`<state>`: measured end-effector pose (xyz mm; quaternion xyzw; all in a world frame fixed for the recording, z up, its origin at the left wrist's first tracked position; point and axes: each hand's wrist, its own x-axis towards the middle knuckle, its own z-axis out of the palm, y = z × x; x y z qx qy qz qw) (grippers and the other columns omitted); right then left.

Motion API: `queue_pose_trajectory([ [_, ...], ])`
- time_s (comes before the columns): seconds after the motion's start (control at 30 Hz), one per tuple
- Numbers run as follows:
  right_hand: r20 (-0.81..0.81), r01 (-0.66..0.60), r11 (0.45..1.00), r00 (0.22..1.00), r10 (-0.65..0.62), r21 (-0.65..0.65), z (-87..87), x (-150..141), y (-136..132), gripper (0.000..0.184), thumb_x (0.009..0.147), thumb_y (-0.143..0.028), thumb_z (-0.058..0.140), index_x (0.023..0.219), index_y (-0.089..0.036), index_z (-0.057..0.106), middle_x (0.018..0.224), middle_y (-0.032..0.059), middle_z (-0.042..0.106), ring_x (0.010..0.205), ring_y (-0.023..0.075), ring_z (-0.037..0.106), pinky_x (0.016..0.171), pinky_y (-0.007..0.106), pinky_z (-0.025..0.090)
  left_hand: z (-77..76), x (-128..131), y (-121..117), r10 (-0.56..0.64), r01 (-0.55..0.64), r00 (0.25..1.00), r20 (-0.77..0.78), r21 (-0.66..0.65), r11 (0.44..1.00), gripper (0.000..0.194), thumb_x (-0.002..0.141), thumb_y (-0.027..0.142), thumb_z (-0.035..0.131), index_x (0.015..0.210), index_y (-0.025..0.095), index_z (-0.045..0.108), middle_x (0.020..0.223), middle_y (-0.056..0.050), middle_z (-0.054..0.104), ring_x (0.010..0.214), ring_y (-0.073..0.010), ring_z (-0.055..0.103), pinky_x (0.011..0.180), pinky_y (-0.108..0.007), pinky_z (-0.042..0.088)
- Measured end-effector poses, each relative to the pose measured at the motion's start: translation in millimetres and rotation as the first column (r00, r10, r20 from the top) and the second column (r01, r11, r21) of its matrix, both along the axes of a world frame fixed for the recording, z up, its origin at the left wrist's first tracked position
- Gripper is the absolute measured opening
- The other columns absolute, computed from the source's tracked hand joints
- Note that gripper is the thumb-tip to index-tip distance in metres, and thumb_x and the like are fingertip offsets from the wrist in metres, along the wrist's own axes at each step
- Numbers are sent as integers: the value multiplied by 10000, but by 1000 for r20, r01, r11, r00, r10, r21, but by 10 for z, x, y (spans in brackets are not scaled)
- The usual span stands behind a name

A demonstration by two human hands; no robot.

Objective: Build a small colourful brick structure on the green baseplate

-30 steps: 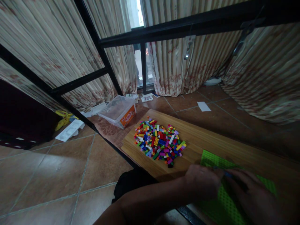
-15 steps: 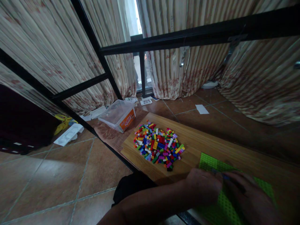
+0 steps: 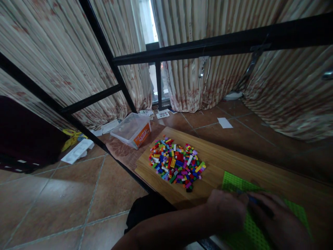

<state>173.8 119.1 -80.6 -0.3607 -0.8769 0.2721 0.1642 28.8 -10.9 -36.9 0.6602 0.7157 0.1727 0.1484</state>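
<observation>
Both hands are close together above a green studded baseplate (image 3: pixel 256 229) at the lower right. My left hand (image 3: pixel 226 210) is closed, its fingertips pinched on a small greyish-blue toy brick (image 3: pixel 239 191). Right beside it, my right hand (image 3: pixel 278 217) is closed too, with a bit of a blue toy brick (image 3: pixel 252 199) showing at its fingertips. Blur and dim light hide whether the two pieces are joined. Left of the hands, a loose pile of colourful toy bricks (image 3: pixel 179 162) is spread on the wooden board (image 3: pixel 208 144).
A clear plastic box (image 3: pixel 127 133) with an orange label stands past the board's far left end. Black metal bars (image 3: pixel 182 55) cross in front of the curtains (image 3: pixel 182 86). A white tray (image 3: pixel 78 151) and a paper (image 3: pixel 225 123) lie on the tiled floor.
The view has shifted slightly. Both hands stay together over the green baseplate, with only small finger movement; the brick pile looks the same.
</observation>
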Motion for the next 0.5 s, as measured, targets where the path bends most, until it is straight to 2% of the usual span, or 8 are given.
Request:
queue_pose_trajectory([
  [0.13,30,-8,1000,1000,7,23,-64,32,16,451,828,-606,445,974,-273,713,1114,73,668,975,295,660,868,475,524,149,-128,9,7,-7,1000,-9,-6,1000,297,920,337,427,1083,170,611,895,-68,733,760,-236,705,553,-318,517],
  [0.2,46,-17,1000,999,16,24,-81,42,22,450,833,-612,444,990,-284,708,1120,64,664,972,288,658,879,480,520,296,-353,-23,55,-55,998,9,53,997,284,942,350,418,1041,199,637,943,-44,739,803,-212,703,647,-305,547],
  [0.27,49,-26,999,999,25,28,-89,50,26,441,841,-612,442,999,-294,704,1118,57,662,960,276,659,881,473,522,463,-719,-103,192,-198,980,53,185,963,271,949,300,435,1105,214,640,1044,-29,729,915,-171,687,794,-266,541],
  [0.33,42,-32,999,999,30,40,-103,59,33,437,846,-611,441,999,-296,703,1121,56,660,953,269,662,872,464,529,606,-1187,-242,414,-421,907,80,221,880,293,947,215,430,1131,195,657,1043,-37,725,924,-146,676,840,-235,520],
  [0.4,32,-37,998,999,35,57,-130,73,48,434,846,-609,451,991,-288,705,1121,62,661,948,269,665,870,460,533,686,-1666,-429,666,-655,746,9,186,732,336,937,160,429,1169,189,669,1090,-54,708,941,-151,667,876,-243,509],
  [0.43,21,-46,997,999,44,70,-149,80,58,438,846,-608,453,988,-281,706,1119,65,663,950,271,666,877,462,531,695,-1878,-530,733,-717,677,-67,167,677,359,926,137,433,1174,216,679,1145,-47,688,976,-155,657,909,-255,500],
  [0.5,-5,-70,992,997,71,105,-189,89,76,451,841,-615,455,980,-271,711,1093,70,677,934,276,674,866,460,535,657,-2199,-717,775,-761,622,-115,146,632,398,869,67,461,1148,211,705,1207,-75,652,1077,-197,622,968,-303,480],
])
